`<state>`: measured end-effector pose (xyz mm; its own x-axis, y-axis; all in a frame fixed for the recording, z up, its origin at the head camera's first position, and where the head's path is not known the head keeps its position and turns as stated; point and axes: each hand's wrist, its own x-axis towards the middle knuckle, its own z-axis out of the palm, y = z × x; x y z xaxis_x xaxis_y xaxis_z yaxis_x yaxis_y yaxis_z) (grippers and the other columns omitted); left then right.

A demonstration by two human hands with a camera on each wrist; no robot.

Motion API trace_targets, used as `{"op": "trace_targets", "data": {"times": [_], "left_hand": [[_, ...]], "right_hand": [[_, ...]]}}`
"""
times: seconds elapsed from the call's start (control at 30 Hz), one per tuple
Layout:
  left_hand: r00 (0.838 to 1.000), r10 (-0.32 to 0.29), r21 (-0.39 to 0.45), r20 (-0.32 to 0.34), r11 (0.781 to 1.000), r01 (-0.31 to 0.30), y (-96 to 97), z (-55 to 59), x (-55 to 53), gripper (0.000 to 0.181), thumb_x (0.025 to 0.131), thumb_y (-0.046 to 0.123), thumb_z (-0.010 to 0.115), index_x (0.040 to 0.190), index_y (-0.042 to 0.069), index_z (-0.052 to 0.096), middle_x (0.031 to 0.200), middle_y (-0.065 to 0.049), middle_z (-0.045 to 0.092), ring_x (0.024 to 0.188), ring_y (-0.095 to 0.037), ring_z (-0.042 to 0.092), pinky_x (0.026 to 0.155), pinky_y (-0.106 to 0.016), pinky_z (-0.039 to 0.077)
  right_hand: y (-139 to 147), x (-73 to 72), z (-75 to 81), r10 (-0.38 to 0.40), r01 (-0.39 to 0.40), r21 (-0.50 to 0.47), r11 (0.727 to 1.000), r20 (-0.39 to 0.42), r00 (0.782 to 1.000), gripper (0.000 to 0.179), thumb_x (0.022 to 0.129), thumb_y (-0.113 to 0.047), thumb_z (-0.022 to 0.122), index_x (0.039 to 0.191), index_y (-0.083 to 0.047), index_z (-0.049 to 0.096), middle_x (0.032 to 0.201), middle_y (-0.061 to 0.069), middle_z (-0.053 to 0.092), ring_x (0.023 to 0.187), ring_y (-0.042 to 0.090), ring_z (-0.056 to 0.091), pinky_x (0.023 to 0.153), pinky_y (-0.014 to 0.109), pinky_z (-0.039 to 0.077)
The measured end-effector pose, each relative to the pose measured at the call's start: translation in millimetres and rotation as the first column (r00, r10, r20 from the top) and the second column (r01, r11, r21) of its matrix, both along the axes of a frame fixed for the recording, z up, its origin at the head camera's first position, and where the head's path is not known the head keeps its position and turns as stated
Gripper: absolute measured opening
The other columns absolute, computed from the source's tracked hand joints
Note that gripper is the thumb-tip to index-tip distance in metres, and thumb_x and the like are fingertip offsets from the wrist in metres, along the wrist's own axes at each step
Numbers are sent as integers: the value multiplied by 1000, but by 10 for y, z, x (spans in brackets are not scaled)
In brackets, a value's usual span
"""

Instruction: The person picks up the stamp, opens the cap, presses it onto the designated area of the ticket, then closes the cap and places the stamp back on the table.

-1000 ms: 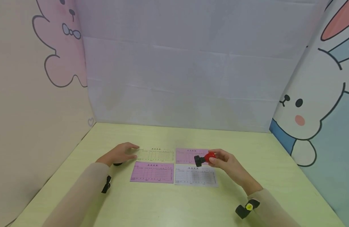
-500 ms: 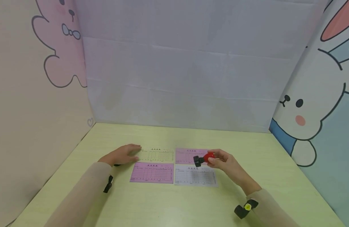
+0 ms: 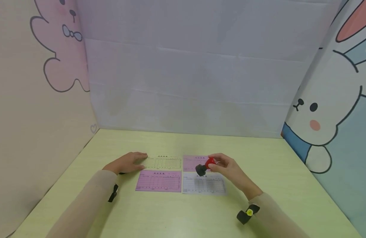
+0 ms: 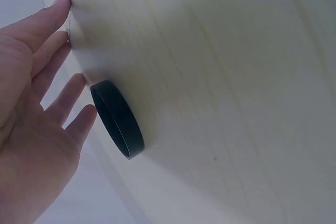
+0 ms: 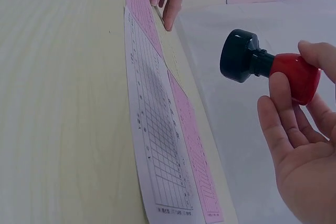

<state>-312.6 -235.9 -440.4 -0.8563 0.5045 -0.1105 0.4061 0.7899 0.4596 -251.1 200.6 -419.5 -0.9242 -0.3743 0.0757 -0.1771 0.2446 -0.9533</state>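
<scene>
Ideally, level the tilted stamp (image 3: 202, 169) before lowering it: your right hand (image 3: 230, 167) pinches its red handle (image 5: 295, 72), holding it above and clear of the white form (image 3: 205, 187) and the pink form behind (image 3: 190, 162). Your left hand (image 3: 127, 163), fingers extended and gripping nothing, touches the left edge of the yellow form (image 3: 162, 163); light, even pressure should stop it sliding.

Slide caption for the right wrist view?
Right hand holding a red-and-black stamp, white form and pink forms on the table.
</scene>
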Motion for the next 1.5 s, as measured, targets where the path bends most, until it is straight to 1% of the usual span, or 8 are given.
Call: {"op": "trace_targets", "data": {"times": [0.13, 0.3, 0.5, 0.7, 0.83, 1.0, 1.27, 1.5], "left_hand": [[1000, -7, -7, -12, 1000, 7, -5, -17, -15, 57, 98, 20, 66, 147, -3, 46, 152, -22, 42, 142, -45, 32, 115, -58, 26], [999, -21, -21, -31, 1000, 21, -11, -35, -41, 58, 98, 21, 66, 146, -4, 47, 151, -23, 44, 141, -46, 33, 114, -59, 27], [1000, -5, -29, -21, 1000, 4, 8, -26, -52, 57, 98, 21, 66, 147, -2, 48, 151, -21, 44, 142, -45, 33, 115, -58, 27], [1000, 2, -35, -16, 999, -3, 25, -9, -43, 57, 98, 22, 66, 146, -2, 48, 151, -21, 44, 141, -45, 33, 114, -58, 27], [1000, -2, -35, -17, 999, 2, 34, 16, -21, 57, 98, 22, 67, 145, -3, 49, 150, -22, 45, 141, -46, 34, 114, -59, 28], [1000, 2, -36, -8, 999, -3, 28, 15, -30, 57, 98, 22, 67, 146, -2, 48, 151, -21, 44, 142, -45, 33, 114, -58, 27], [1000, -9, -37, -17, 999, 8, 19, -8, -37, 58, 98, 23, 67, 145, -3, 48, 151, -22, 44, 141, -45, 34, 114, -58, 28], [1000, -20, -28, -21, 999, 20, 17, -1, -32, 57, 97, 22, 68, 144, -4, 49, 150, -23, 45, 140, -46, 35, 113, -59, 29]], "right_hand": [[-101, -28, 26, -8, 10, 34, 999, -50, 999, 44, 93, -27, 74, 133, -15, 60, 117, 11, 66, 103, 37, 62, 90, 34, 53], [-237, -50, 72, -19, 31, 89, 996, -138, 990, 45, 91, -24, 76, 133, -14, 62, 113, 7, 65, 92, 26, 60, 79, 30, 55], [-365, -101, 113, -18, 39, 120, 992, -175, 984, 43, 90, -21, 78, 130, -15, 64, 111, 6, 65, 89, 24, 58, 72, 26, 53], [-466, -161, 150, -2, 19, 118, 993, -137, 991, 39, 89, -25, 78, 125, -16, 64, 112, 6, 65, 86, 22, 62, 73, 31, 57], [-540, -224, 174, 16, 7, 145, 989, -155, 988, 35, 90, -28, 78, 120, -18, 64, 111, 2, 66, 84, 20, 65, 73, 32, 55], [-646, -304, 178, 42, -14, 145, 989, -187, 981, 39, 90, -28, 77, 126, -22, 62, 117, 1, 65, 85, 20, 66, 75, 32, 53], [-811, -387, 141, 119, -107, 121, 987, -99, 988, 41, 95, -32, 70, 132, -20, 61, 121, 1, 66, 93, 19, 71, 93, 45, 51], [-984, -448, 80, 108, -101, 113, 988, -60, 992, 46, 99, -36, 64, 140, -17, 56, 125, 5, 64, 96, 18, 71, 97, 48, 50]]}}
